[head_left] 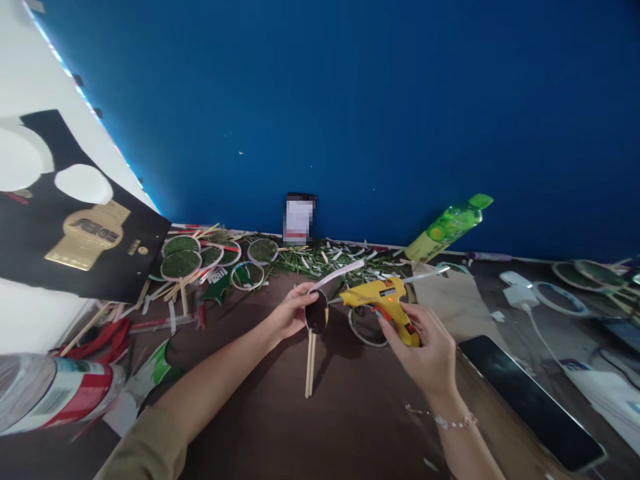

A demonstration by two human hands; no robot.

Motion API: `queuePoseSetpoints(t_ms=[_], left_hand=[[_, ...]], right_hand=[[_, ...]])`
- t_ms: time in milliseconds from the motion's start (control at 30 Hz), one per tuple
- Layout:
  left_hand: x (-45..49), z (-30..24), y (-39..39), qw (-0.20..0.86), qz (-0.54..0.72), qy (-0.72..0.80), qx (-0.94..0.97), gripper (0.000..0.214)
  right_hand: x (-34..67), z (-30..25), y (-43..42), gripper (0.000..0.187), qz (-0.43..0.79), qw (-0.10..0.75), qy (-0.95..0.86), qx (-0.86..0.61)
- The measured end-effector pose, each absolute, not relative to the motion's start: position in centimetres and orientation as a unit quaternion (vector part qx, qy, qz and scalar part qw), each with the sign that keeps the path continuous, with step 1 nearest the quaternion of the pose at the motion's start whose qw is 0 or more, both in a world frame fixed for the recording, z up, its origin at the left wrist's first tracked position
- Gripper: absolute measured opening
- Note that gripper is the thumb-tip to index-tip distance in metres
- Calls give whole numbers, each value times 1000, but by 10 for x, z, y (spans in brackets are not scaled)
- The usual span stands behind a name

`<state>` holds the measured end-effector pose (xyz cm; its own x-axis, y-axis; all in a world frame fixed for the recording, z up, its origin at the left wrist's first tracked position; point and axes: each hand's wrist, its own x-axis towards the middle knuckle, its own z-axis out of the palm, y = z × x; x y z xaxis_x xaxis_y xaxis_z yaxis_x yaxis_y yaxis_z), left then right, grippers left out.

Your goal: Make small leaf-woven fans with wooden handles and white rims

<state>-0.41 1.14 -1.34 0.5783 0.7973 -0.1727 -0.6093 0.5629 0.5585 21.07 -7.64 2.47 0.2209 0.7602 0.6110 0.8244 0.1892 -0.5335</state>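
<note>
My left hand grips a small round dark fan by its edge, with two thin wooden sticks hanging down from it. A pale strip reaches up and to the right from the fan's upper rim. In my right hand is a yellow glue gun, its nozzle pointing left, close to the fan's right edge; I cannot tell whether it touches. A clear glue stick sticks out of the gun's back. Behind the gun lies a round ring-like piece, partly hidden.
Several round green fans lie at the left, beside a black bag. Green and white scraps line the blue wall. A green-capped bottle leans there. A phone lies at right, a large bottle at left.
</note>
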Motion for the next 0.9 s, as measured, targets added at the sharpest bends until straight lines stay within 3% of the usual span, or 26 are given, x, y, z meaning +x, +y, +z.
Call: queuePoseSetpoints(t_ms=[633,767,900], left_hand=[[-4,-17,13,847,422,212,243,29],[-4,-14,14,844,433,205,241,28],[-4,-10,13,843,433,216,235,30]], right_hand=[[220,32,-74,28,-77,416,-650,-631],[228,28,-73,29,-81,366,-655,-657],[238,23,-73,31,-81,263,-646,-712]])
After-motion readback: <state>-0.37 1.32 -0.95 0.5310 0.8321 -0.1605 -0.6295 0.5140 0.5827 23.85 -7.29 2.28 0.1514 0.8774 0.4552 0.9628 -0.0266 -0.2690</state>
